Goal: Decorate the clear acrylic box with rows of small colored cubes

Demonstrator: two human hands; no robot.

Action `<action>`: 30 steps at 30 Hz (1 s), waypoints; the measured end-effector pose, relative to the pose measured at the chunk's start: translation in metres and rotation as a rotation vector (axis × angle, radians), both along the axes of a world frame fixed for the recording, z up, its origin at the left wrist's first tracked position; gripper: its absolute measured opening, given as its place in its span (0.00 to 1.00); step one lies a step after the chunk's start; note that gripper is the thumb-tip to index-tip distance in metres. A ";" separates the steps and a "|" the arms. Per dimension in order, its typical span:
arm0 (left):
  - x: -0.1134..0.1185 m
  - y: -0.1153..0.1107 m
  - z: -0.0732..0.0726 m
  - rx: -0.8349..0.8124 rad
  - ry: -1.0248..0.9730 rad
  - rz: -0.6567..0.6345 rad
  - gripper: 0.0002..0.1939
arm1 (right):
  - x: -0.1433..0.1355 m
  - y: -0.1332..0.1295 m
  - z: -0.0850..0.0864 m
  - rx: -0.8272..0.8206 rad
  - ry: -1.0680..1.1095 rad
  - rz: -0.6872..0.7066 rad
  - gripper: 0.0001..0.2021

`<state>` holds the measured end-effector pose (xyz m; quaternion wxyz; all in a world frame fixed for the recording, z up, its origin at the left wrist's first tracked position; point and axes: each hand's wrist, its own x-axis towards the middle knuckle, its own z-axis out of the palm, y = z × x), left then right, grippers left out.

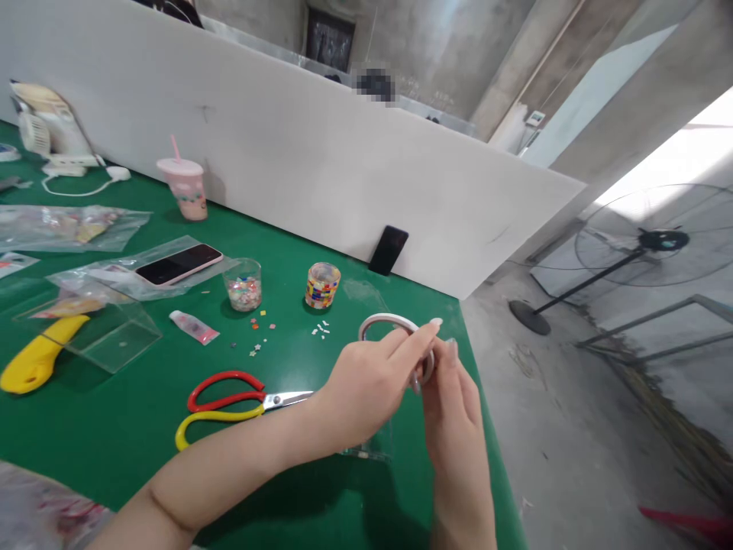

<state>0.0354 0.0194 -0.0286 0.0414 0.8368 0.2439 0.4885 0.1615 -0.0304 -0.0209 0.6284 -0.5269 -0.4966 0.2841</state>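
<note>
A roll of white double-sided tape (395, 318) is held up over the green table's right side. My left hand (366, 378) is closed around its near part, thumb and fingers pressed on the ring. The fingertips of my right hand (455, 401) are pinched together at the roll's right edge, touching the left fingertips; any tape end between them is too small to make out. Below the left wrist lies a clear plastic piece (375, 447), mostly hidden. Scissors (229, 412) with one red and one yellow handle lie left of the hands, partly covered by my left forearm.
Beyond the hands stand a clear cup of sequins (245, 290), a colourful mosaic cup (322, 289) and a leaning phone (389, 250). To the left are a small tube (195, 327), a clear box (123, 336), a yellow tool (43, 359) and a pink tumbler (186, 191).
</note>
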 end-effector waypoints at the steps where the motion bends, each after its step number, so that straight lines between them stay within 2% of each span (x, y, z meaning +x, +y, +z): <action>1: -0.003 0.001 0.003 -0.008 -0.007 -0.016 0.21 | 0.000 -0.003 0.001 0.004 0.045 0.054 0.24; 4: -0.014 0.004 0.017 -0.030 -0.021 -0.081 0.20 | -0.002 -0.005 0.004 0.060 0.198 0.210 0.12; 8: -0.028 0.009 0.032 -0.046 -0.034 -0.180 0.17 | -0.005 -0.002 0.001 0.110 0.211 0.265 0.10; 11: -0.033 0.009 0.035 -0.012 -0.074 -0.183 0.15 | -0.002 -0.004 -0.004 0.170 0.147 0.214 0.12; 15: -0.036 0.005 0.035 0.066 -0.059 -0.113 0.16 | 0.003 -0.009 -0.009 0.289 0.002 0.091 0.24; 20: -0.037 0.001 0.039 0.109 0.047 -0.079 0.19 | 0.002 -0.009 -0.009 0.320 -0.060 0.070 0.26; 22: -0.038 0.001 0.039 0.110 0.091 -0.061 0.20 | 0.002 -0.009 -0.009 0.326 -0.091 0.050 0.25; 26: -0.037 0.001 0.039 0.123 0.134 -0.049 0.20 | 0.004 -0.012 -0.009 0.306 -0.137 0.001 0.16; 30: -0.037 -0.002 0.042 0.032 0.094 -0.102 0.19 | 0.004 -0.017 -0.004 0.296 -0.145 -0.012 0.13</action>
